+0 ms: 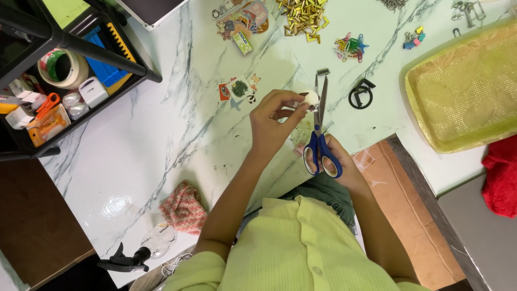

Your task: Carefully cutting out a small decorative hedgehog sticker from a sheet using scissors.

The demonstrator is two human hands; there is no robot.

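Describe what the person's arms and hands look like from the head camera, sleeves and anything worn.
Both arms are bare from above the elbow down. The left hand and right hand wear no gloves; no rings, watch or bracelets are visible. The sleeves belong to a pale yellow-green, finely ribbed shirt with buttons down the front, ending near the elbows.

a yellow-green tray [431, 116] at the table edge, coloured paper clips [349, 47], gold clips [303, 17], a tape roll [63, 68].

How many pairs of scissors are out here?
2: blue-handled scissors in the right hand, and orange-handled scissors in the black organizer at left. Others may be hidden inside it.
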